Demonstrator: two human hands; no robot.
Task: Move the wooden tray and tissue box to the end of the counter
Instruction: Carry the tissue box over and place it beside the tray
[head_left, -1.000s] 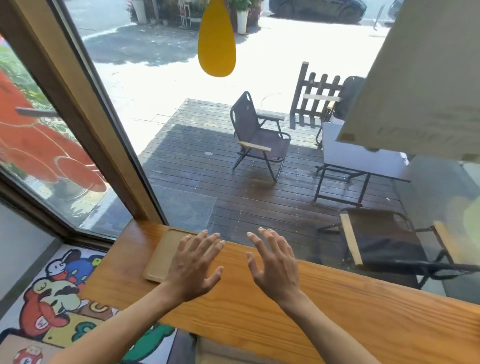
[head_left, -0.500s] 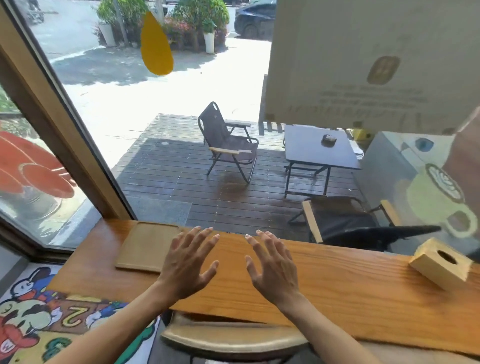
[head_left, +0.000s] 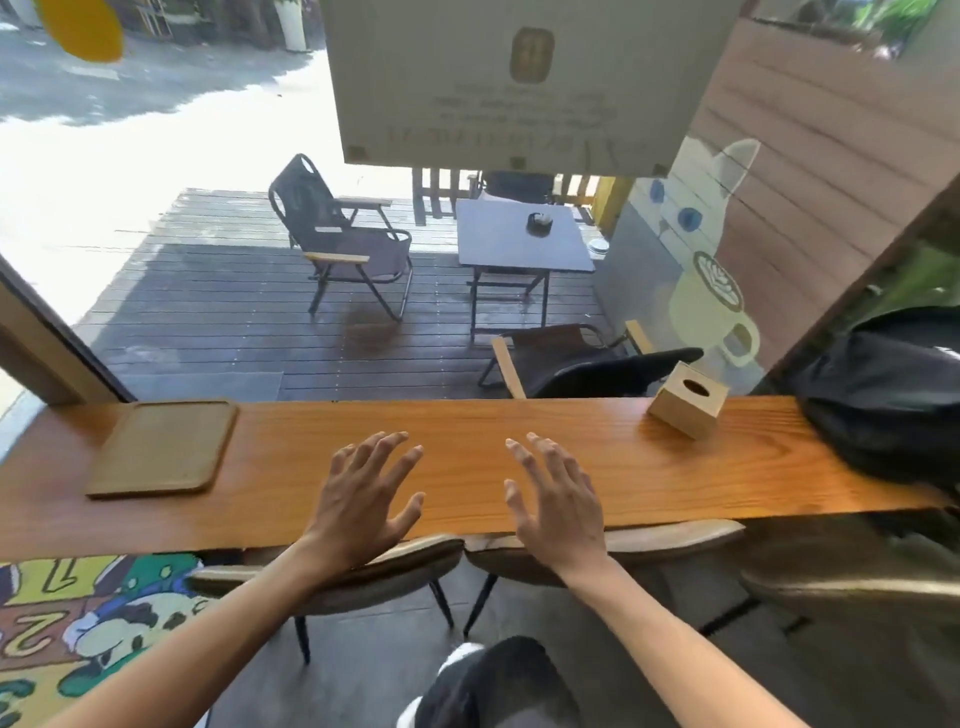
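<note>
A flat wooden tray (head_left: 163, 447) lies at the left end of the long wooden counter (head_left: 467, 426). A wooden cube tissue box (head_left: 687, 400) with an oval hole on top stands toward the right, near the window. My left hand (head_left: 361, 501) and my right hand (head_left: 553, 499) hover over the counter's middle, palms down, fingers spread, holding nothing. Both hands are well apart from the tray and the box.
A black bag (head_left: 883, 400) rests on the counter's right end. Two padded stools (head_left: 415, 566) stand under the counter's front edge. A window runs along the far edge, with a deck, chairs and a table outside. A cartoon rug (head_left: 78, 623) covers the floor at left.
My view has swung right and pulled back, bringing the tissue box and the black bag into sight. Both hands stay open and spread over the counter.
</note>
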